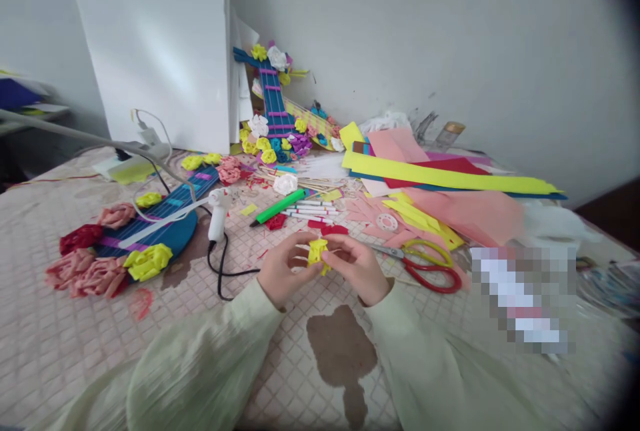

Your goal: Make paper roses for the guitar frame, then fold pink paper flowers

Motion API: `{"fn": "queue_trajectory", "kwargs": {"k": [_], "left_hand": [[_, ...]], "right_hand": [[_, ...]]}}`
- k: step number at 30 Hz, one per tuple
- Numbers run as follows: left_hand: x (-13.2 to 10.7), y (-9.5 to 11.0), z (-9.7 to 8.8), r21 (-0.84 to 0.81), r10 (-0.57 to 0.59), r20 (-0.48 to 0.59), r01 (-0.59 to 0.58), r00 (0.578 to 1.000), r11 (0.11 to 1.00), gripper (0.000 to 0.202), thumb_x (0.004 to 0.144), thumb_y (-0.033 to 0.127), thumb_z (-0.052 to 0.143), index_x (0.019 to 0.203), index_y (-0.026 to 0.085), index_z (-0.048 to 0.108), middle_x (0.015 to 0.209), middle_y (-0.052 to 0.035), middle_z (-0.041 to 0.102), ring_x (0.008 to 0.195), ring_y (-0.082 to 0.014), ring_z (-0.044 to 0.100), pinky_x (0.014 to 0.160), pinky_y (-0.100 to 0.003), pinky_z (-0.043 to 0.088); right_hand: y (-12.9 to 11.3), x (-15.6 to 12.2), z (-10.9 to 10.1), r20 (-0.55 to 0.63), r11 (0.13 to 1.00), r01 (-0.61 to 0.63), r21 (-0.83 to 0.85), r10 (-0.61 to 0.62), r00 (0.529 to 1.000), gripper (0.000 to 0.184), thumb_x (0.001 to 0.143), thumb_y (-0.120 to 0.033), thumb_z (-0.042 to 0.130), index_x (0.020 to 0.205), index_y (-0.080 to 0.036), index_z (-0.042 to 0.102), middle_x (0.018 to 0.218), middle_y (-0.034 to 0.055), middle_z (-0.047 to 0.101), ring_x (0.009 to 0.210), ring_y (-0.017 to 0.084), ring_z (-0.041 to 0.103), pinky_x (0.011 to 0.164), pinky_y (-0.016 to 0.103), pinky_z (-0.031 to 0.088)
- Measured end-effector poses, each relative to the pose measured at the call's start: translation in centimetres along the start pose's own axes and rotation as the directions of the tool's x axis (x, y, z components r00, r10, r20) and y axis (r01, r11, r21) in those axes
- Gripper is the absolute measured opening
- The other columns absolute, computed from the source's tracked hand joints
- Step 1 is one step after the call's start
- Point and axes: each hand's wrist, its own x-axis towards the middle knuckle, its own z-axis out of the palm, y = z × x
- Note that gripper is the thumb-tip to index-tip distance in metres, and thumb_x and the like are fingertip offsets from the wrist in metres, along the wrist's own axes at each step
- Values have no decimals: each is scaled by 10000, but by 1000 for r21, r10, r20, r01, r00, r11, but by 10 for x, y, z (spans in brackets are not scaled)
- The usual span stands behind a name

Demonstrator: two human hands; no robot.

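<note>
A small yellow crepe-paper flower [317,252] is pinched between the fingertips of both hands, a little above the table. My left hand [286,267] closes on it from the left, thumb in front. From the right, my right hand [356,267] grips its other side with thumb and fingers. Just right of my right hand lie scissors [434,276] with red and yellow handles. To the left rests a blue guitar-shaped board [181,236] with strings and paper flowers, beside a white hot glue gun [217,216] with a black cord.
A second decorated blue guitar [273,101] leans against the wall. Paper strips and sheets [450,177] pile up at the back right. A green marker [278,208], several white pens [315,207] and a white paper flower [285,183] lie beyond my hands. A power strip [127,163] stands back left.
</note>
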Motion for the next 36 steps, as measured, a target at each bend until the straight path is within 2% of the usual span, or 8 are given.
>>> {"fn": "queue_trajectory", "kwargs": {"k": [6,10,14,17,20,24,28,36], "left_hand": [[-3,2,-1,292,250,4,-240,968,926,340,656,129,562,991,179,535,920,-65,569,725,-138,549,584,-248,461],[-6,10,-2,256,315,-13,-301,949,918,314,661,129,575,966,200,594,927,-75,583,739,-159,539,627,-267,446],[-6,12,-2,-162,126,-48,-132,991,978,309,632,157,647,933,209,598,937,-58,574,757,-165,552,654,-276,453],[-3,11,-2,-541,-110,26,107,994,834,283,618,190,673,890,208,599,863,-21,576,700,-134,560,604,-250,460],[0,11,-2,-717,-235,86,224,968,660,257,619,197,673,866,206,605,785,-3,587,639,-107,554,567,-229,452],[1,9,-3,-789,-293,134,281,947,547,302,641,180,658,926,240,579,878,-5,597,732,-133,579,636,-276,470],[-1,6,-2,-790,-270,207,323,940,521,362,639,164,664,972,251,553,911,-12,588,748,-139,576,643,-275,464],[-8,2,6,-776,-244,304,388,921,498,380,689,154,616,1018,297,493,820,7,594,714,-144,574,630,-284,444]], "right_hand": [[-1,-1,-2,107,999,-9,-40,14,994,373,621,-291,695,948,-165,567,811,35,635,713,157,591,626,269,481],[-2,0,-6,126,998,63,-31,-59,990,315,664,-329,659,931,-176,591,828,39,631,752,164,583,665,281,470],[1,3,-11,173,984,130,123,-150,973,295,775,-380,511,980,-194,611,923,65,617,822,188,574,706,314,460],[5,5,-12,210,970,148,193,-188,959,260,774,-337,520,982,-215,617,913,55,619,861,194,565,732,320,449],[8,4,-10,254,965,171,201,-220,942,250,740,-269,578,987,-244,604,903,31,614,848,174,565,737,305,447],[10,-1,-3,309,962,233,142,-267,913,447,690,-251,634,1117,-261,502,1043,50,562,897,182,548,743,317,457],[9,-7,5,243,921,377,-95,-346,906,635,635,-230,677,1211,-238,410,1182,92,461,1012,209,491,804,328,440],[1,-4,4,103,871,424,-248,-412,906,210,674,-126,576,844,-200,673,934,65,617,878,194,572,773,313,455]]}}
